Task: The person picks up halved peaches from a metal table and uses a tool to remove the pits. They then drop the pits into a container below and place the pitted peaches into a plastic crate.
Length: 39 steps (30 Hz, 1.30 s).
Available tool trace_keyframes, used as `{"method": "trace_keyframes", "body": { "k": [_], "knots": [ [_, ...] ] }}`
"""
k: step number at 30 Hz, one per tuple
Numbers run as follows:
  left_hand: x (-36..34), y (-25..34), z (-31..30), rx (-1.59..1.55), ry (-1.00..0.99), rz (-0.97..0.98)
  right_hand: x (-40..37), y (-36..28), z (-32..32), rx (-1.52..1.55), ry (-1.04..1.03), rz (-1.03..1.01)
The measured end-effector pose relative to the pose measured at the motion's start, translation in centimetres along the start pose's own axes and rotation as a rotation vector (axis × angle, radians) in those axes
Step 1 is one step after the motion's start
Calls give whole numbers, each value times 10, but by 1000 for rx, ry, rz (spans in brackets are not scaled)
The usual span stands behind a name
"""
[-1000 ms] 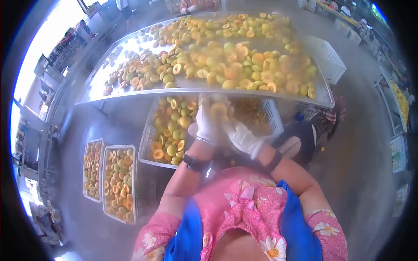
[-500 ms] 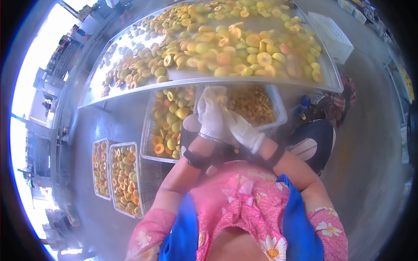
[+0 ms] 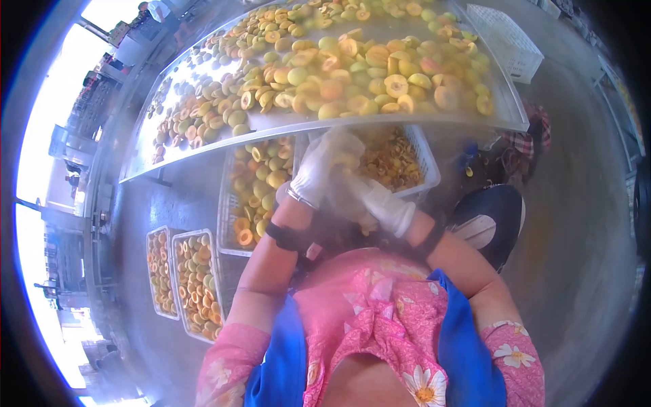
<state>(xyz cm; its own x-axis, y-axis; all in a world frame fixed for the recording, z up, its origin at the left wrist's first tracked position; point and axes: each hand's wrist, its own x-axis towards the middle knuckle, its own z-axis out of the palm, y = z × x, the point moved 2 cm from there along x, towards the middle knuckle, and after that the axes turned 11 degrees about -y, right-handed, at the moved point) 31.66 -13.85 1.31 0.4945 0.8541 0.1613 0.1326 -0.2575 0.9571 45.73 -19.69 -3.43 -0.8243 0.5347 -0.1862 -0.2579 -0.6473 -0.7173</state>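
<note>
My left hand (image 3: 317,169), in a white knitted glove, is closed just below the near edge of the table, around a blurred piece of yellow stone fruit (image 3: 347,161). Close against it is my right hand (image 3: 381,203), also white-gloved, with its fingers bent inward and smeared by motion; what they hold is hidden. Under the hands stands a white crate (image 3: 428,159) of brownish-yellow scraps. To its left is another crate (image 3: 222,224) with whole and halved yellow-green fruit, apricots or peaches.
A metal-edged table (image 3: 224,145) heaped with whole and halved fruit spans the front. Two narrow crates of fruit halves (image 3: 198,285) (image 3: 163,271) stand on the floor at left. A white crate (image 3: 508,44) stands behind right. A person (image 3: 159,10) is far back.
Both hands stay together below the table edge, with the left one slightly further left and the fingers more blurred. The whole view has shifted slightly.
</note>
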Motion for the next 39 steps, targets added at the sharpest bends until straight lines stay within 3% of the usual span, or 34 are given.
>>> {"method": "trace_keyframes", "body": {
  "k": [1, 2, 4, 6, 8, 10, 12, 14, 15, 16, 18, 21, 23, 24, 26, 28, 30, 32, 33, 34, 35, 36, 37, 39],
  "knots": [
    [-5, 5, 6, 135, 115, 170, -3, -5, 3, -8, 10, -15],
    [-7, 5, 15, 136, 115, 172, -6, -10, 5, -9, 10, -16],
    [-15, -11, 24, -691, 507, -159, -11, -11, 11, 85, -44, 103],
    [-18, -11, 22, -708, 511, -161, -9, -7, 7, 54, -43, 130],
    [-19, -8, 19, -673, 495, -302, -4, 3, 6, 27, -47, 164],
    [-19, -3, 16, -503, 472, -313, 2, 9, 8, -188, 49, 26],
    [-19, -8, 15, -227, 305, -351, 6, 20, 3, -127, 50, 71],
    [-22, -6, 10, -221, 247, -301, 17, 38, -13, 8, -56, 99],
    [-22, -2, 11, -219, 223, -337, -3, 10, 16, 36, 18, 244],
    [-25, 0, 11, -219, 204, -376, -2, 12, 14, 64, 39, 260],
    [-29, -15, 10, -274, 163, -272, 0, 18, 8, 106, -7, 263],
    [-35, -21, 9, -370, 203, -235, 3, 24, 4, 228, -71, 266],
    [-37, -29, 10, -663, 221, -106, 3, 21, 9, 283, -138, 263],
    [-36, -17, 13, -733, 339, -170, 2, 18, 12, 345, -202, 249],
    [-35, -9, 17, -1050, 360, -171, 8, 23, 3, 427, -275, 235],
    [-35, -11, 16, -1359, 193, -32, 14, 23, 4, 646, -558, 272],
    [-38, -9, 13, -1230, 423, -142, 18, 27, 5, 701, -606, 250],
    [-41, -15, -6, -1581, 365, -6, 22, 31, 4, 737, -638, 186],
    [-45, -18, -24, -1534, 533, 64, 24, 29, 3, 793, -807, 168],
    [-54, -29, -45, -1078, 777, -4, 23, 26, 2, 788, -814, 168],
    [-65, -34, -68, -1012, 709, 67, 22, 22, -1, 791, -699, 115],
    [-84, -59, -104, -734, 772, -79, 22, 17, -4, 791, -586, 58],
    [-93, -45, -122, -259, 827, -150, 22, 13, -6, 793, -527, 34],
    [-97, -39, -149, 284, 813, -294, 29, 15, -9, 774, -421, 10]
  ]
}}
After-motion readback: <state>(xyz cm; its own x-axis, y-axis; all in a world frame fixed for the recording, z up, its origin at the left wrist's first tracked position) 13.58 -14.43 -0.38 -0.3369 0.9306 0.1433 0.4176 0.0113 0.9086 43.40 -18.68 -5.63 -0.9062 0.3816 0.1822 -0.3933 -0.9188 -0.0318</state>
